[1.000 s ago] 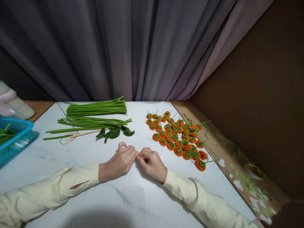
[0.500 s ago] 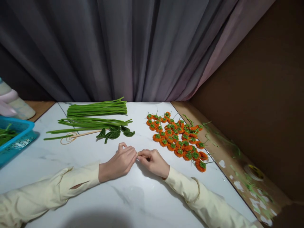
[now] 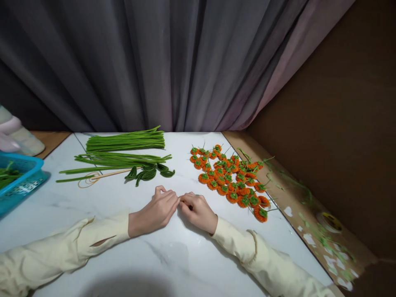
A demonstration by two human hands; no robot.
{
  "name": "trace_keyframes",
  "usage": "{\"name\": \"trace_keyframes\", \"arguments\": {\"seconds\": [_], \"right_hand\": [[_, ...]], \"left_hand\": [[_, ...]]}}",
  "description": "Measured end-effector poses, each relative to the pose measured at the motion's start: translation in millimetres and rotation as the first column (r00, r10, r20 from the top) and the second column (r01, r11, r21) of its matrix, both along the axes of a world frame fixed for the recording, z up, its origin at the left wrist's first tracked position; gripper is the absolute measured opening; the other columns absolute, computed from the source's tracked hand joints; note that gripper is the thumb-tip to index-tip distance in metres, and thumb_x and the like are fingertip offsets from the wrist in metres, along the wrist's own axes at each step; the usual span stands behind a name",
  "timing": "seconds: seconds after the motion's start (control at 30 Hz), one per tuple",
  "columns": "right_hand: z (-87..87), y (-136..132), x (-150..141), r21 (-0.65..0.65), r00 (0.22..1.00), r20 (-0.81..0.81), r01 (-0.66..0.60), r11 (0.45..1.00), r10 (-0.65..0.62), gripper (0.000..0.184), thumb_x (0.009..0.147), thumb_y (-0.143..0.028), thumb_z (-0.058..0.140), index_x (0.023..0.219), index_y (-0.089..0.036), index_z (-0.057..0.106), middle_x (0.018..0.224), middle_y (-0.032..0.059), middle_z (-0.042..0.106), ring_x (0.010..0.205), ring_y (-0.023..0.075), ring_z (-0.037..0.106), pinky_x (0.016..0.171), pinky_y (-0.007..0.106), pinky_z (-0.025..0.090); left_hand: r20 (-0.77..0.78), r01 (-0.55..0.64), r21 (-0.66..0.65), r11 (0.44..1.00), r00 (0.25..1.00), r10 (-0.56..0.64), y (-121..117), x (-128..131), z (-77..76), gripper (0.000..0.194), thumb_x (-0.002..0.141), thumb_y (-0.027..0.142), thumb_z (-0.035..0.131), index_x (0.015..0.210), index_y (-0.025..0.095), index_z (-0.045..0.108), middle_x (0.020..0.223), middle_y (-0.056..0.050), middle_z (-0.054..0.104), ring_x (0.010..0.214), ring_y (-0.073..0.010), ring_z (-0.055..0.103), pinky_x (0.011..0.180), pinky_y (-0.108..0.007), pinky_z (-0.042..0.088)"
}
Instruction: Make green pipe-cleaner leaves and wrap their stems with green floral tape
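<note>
Leaves — dark green and curled — lie on the white table beyond the left hand, its fingers curled nearly closed. The right hand, pinched at the fingertips, has shifted slightly inward since the previous frame. The hands meet — whatever they grip is too hidden to tell. Green stems and orange pieces stay put.
</note>
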State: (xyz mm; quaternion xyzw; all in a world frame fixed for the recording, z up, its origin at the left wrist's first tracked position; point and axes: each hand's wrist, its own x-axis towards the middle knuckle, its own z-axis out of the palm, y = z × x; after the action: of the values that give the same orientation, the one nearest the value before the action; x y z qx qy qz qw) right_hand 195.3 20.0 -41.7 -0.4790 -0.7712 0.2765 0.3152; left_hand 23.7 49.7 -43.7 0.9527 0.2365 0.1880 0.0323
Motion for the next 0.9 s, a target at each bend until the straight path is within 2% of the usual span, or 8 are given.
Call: {"name": "trace_keyframes", "arguments": {"seconds": [0.17, 0.3, 0.5, 0.7, 0.8, 0.9], "right_hand": [[-0.3, 1.5, 3.8, -0.140, 0.988, -0.144, 0.026, 0.990, -0.047, 0.021, 0.081, -0.022, 0.050, 0.083, -0.014, 0.069, 0.050, -0.0034, 0.049, 0.048, 0.0094, 0.038, 0.056, 0.022, 0.037], [2.3, 1.2, 5.5, -0.183, 0.983, -0.181, -0.002, 0.983, -0.032, 0.027, 0.082, -0.031, 0.051, 0.086, -0.010, 0.068, 0.048, -0.0043, 0.045, 0.047, 0.0082, 0.035, 0.050, 0.021, 0.033], [4.8, 1.0, 6.1, -0.167, 0.987, -0.161, -0.028, 0.986, 0.001, 0.023, 0.083, -0.027, 0.050, 0.084, -0.012, 0.067, 0.044, -0.0068, 0.038, 0.044, 0.0074, 0.029, 0.048, 0.020, 0.030], [4.1, 0.3, 6.3, -0.104, 0.998, -0.058, -0.020, 0.994, 0.015, 0.021, 0.085, -0.021, 0.047, 0.086, -0.016, 0.068, 0.055, -0.0014, 0.054, 0.051, 0.0101, 0.042, 0.054, 0.021, 0.035], [2.3, -0.1, 5.1, -0.064, 1.000, 0.015, -0.023, 0.998, 0.024, 0.023, 0.087, -0.021, 0.044, 0.087, -0.016, 0.067, 0.057, -0.0001, 0.056, 0.058, 0.0129, 0.049, 0.061, 0.022, 0.037], [0.6, -0.9, 2.5, -0.022, 0.997, 0.079, -0.023, 0.999, 0.025, 0.024, 0.087, -0.019, 0.042, 0.086, -0.016, 0.065, 0.053, -0.0009, 0.054, 0.058, 0.0139, 0.049, 0.066, 0.024, 0.039]], "left_hand": [[0.139, -0.007, -0.156, 0.988, 0.990, 0.029, 1.6, 0.0, 3.9, 0.028, 0.093, 0.011, 0.024, 0.072, 0.017, 0.040, 0.066, 0.001, 0.046, 0.061, -0.0138, 0.041, 0.074, -0.033, 0.029], [0.187, 0.006, -0.222, 0.975, 0.982, 0.036, 3.4, -0.5, 3.6, 0.026, 0.094, 0.013, 0.025, 0.073, 0.017, 0.040, 0.067, 0.001, 0.046, 0.061, -0.0133, 0.041, 0.075, -0.033, 0.030], [0.176, 0.020, -0.186, 0.982, 0.984, 0.013, 2.9, 0.1, 2.3, 0.027, 0.094, 0.012, 0.026, 0.071, 0.017, 0.039, 0.064, 0.002, 0.044, 0.059, -0.0125, 0.039, 0.075, -0.033, 0.029], [0.151, 0.002, -0.141, 0.990, 0.988, 0.019, 2.0, 0.8, 3.4, 0.028, 0.094, 0.013, 0.026, 0.070, 0.016, 0.041, 0.063, 0.002, 0.044, 0.058, -0.0123, 0.038, 0.075, -0.033, 0.029], [0.126, -0.004, -0.107, 0.994, 0.992, 0.017, 2.4, 0.5, 1.4, 0.028, 0.093, 0.012, 0.025, 0.071, 0.016, 0.041, 0.064, 0.001, 0.044, 0.059, -0.0133, 0.038, 0.074, -0.034, 0.029], [0.092, -0.004, -0.073, 0.997, 0.996, 0.011, 3.3, -0.1, -2.3, 0.028, 0.093, 0.011, 0.025, 0.071, 0.016, 0.041, 0.066, 0.000, 0.044, 0.061, -0.0143, 0.037, 0.074, -0.034, 0.030]]}}
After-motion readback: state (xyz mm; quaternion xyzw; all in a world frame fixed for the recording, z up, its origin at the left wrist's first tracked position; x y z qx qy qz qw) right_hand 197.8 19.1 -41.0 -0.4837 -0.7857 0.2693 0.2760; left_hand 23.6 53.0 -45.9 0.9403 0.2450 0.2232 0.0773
